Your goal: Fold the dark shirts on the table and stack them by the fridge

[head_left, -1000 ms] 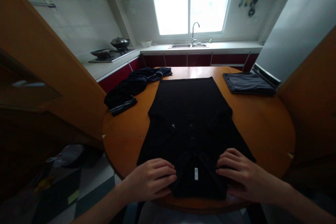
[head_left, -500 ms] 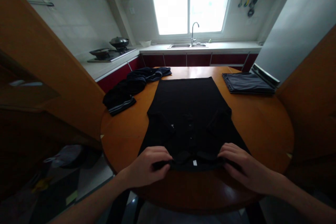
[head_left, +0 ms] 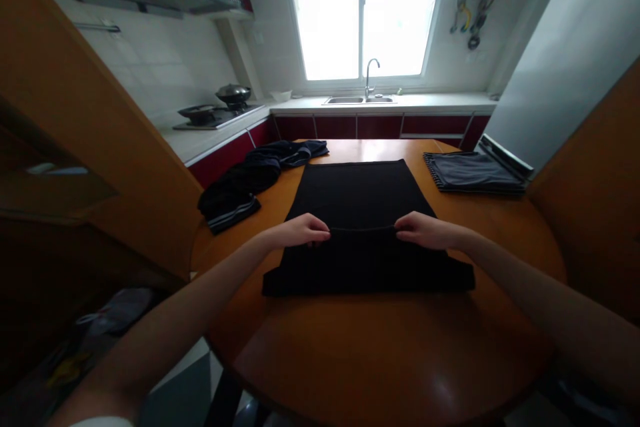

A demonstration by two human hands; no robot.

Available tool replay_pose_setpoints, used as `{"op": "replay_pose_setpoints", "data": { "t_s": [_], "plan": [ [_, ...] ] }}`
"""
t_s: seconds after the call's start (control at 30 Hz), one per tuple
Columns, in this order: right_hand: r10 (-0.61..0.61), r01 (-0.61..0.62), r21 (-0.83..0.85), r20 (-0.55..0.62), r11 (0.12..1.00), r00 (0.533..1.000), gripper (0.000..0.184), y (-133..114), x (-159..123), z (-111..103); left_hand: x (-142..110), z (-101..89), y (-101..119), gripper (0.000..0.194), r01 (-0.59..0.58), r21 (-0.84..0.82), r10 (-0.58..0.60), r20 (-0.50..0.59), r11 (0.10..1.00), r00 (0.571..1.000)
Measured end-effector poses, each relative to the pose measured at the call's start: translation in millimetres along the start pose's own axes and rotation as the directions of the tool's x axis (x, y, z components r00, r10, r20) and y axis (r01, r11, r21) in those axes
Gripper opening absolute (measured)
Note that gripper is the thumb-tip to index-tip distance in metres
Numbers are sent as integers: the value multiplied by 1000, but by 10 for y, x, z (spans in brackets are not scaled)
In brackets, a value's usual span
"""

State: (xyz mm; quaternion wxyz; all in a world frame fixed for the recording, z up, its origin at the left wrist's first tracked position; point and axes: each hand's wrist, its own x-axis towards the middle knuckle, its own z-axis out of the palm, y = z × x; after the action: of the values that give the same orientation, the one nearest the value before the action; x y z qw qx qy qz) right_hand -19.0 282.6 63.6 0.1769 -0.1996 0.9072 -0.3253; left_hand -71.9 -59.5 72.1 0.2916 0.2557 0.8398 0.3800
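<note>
A black polo shirt (head_left: 370, 267) lies on the round wooden table (head_left: 380, 353), its near part folded over toward the far hem. My left hand (head_left: 299, 230) pinches the folded collar edge on the left. On the right, my right hand (head_left: 425, 229) pinches the same edge, which runs taut between both hands over the middle of the shirt. The collar's buttons and label are hidden under the fold. Both sleeve ends stick out at the near corners.
Crumpled dark clothes (head_left: 250, 177) lie at the table's left edge. A folded grey garment with striped edging (head_left: 475, 172) sits at the far right. Beyond the table are a stove (head_left: 215, 119) with pans and a sink (head_left: 345, 100) beneath the window.
Both hands have moved away from me, carrying the collar edge from the near side to the shirt's middle. The shirt's upper part is now doubled over, hiding the buttons and label.
</note>
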Motion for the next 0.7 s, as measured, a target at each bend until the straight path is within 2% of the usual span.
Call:
{"op": "replay_pose_setpoints", "data": {
  "t_s": [0.1,0.2,0.3,0.37,0.43,0.57,0.7],
  "plan": [
    [64,-63,-27,36,998,997,24,129,209,73,186,-61,-143,35,44,89,-50,70,995,996],
    [71,-71,-37,-13,997,997,21,205,231,163,206,-74,-249,34,-15,119,11,33,993,999],
    [62,-73,-64,-162,995,985,20,295,71,180,27,-100,-328,38,-33,134,56,-171,990,984],
    [104,-135,-97,-269,986,958,19,391,-109,153,-180,-125,-387,37,17,195,46,-315,981,948],
    [174,-219,-101,-336,970,926,21,506,-312,120,-418,-136,-454,36,91,234,7,-389,968,921],
    [273,-306,-44,-349,951,896,25,679,-656,112,-823,-61,-577,38,207,194,-122,-377,959,918],
    [303,-320,-17,-275,947,912,30,718,-794,173,-982,62,-624,43,243,159,-194,-272,957,942]
  ]
}}
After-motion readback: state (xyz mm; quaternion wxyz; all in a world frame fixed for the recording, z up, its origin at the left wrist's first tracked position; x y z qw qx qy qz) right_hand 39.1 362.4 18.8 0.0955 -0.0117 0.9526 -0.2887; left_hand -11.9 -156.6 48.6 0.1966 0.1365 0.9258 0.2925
